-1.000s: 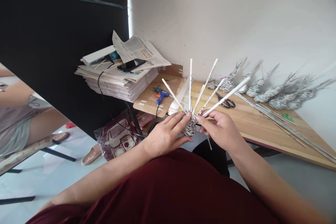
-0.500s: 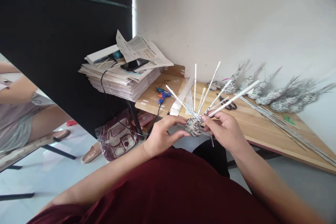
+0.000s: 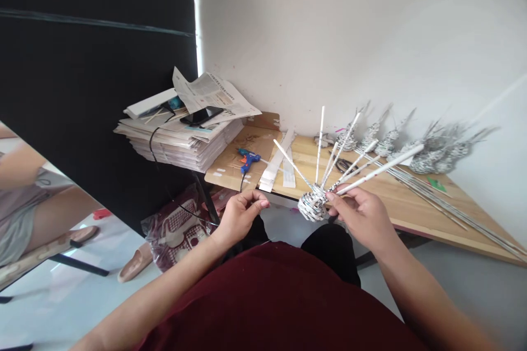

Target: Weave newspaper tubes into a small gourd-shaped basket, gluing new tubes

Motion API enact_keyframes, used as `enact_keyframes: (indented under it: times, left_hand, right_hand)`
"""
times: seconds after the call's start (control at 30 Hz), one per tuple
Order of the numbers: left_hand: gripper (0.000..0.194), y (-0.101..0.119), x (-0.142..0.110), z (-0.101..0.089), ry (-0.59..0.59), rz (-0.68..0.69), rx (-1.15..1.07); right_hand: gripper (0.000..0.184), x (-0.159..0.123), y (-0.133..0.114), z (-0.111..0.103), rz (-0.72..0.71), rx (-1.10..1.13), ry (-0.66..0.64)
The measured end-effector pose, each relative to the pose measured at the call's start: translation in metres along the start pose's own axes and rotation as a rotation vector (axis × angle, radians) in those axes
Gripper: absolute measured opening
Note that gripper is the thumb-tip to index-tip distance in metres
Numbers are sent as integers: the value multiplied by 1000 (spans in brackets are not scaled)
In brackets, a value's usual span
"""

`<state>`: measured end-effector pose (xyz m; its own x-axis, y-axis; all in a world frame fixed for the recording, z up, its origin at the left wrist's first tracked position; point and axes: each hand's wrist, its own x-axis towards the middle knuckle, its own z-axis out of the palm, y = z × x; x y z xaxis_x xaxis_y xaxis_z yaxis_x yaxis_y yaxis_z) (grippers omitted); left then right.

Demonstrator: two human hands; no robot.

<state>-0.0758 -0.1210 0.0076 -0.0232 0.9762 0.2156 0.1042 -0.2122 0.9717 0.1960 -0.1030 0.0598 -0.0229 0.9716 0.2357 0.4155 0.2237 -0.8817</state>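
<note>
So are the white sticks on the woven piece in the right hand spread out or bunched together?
Spread out: the white sticks fan from the top of the woven piece, their tips apart.

A woven paper piece (image 3: 312, 205) is gripped at lower centre by the right hand (image 3: 364, 216). Stacked newspapers (image 3: 189, 148) are seen centre-left.

Looks like a craft workshop, judging by woven paper pieces (image 3: 386, 146) along the back edge of the desk (image 3: 405, 203), stacked newspapers (image 3: 185, 151) at its left edge, and a glue gun (image 3: 249, 162) near them.
</note>
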Motion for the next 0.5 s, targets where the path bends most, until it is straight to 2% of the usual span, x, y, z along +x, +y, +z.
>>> enact_keyframes:
  times: [0.3,0.5]
  left_hand:
    - [45,0,15,-4,95,-82,-275]
    - [51,3,21,-21,209,-111,-325]
  right_hand:
    - [42,-3,10,-13,12,9,56]
    - [42,0,8,-17,58,83,138]
